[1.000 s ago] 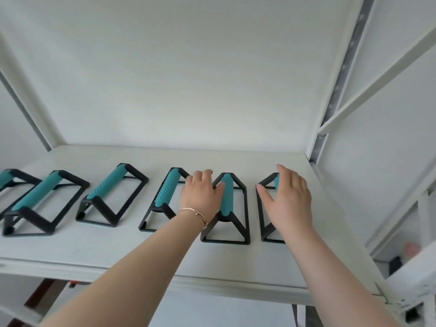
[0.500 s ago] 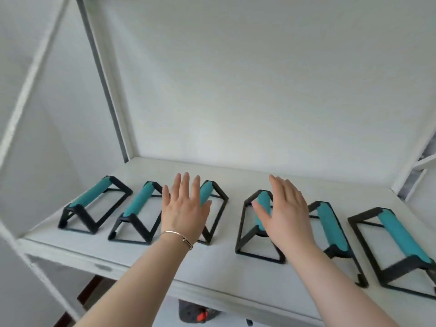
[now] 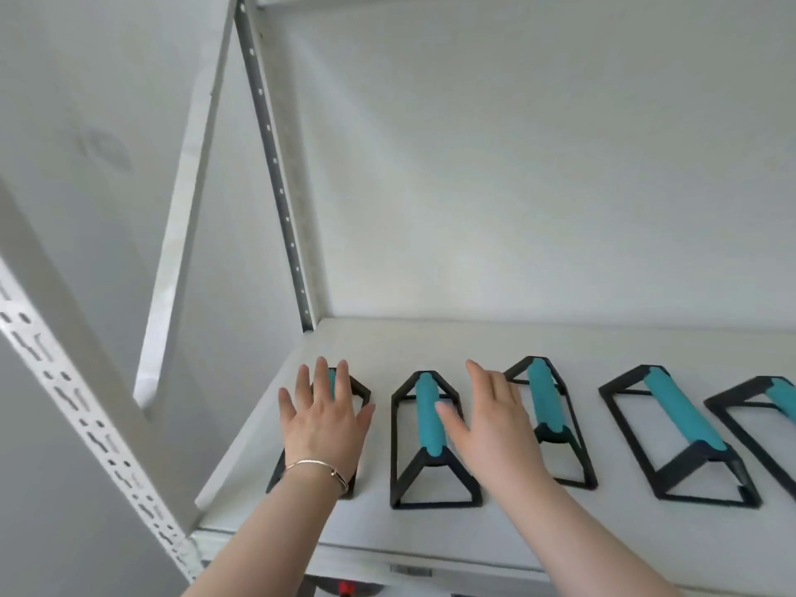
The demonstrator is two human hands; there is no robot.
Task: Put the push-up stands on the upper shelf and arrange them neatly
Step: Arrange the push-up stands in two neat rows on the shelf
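Several push-up stands with black frames and teal grips stand in a row on the white upper shelf. My left hand hovers flat, fingers spread, over the leftmost stand, hiding most of it. My right hand is open between the second stand and the third stand, its thumb by the second stand's grip. Further right are a fourth stand and a fifth stand, cut off by the frame edge. Neither hand holds anything.
A perforated grey upright stands at the shelf's back left corner. A white slotted post and a diagonal brace are at the left. The white wall rises behind the shelf. Something red and dark shows below the shelf edge.
My view has swung left along the row. Both hands moved left, from the right-end stands to the left-end stands, fingers spread throughout.
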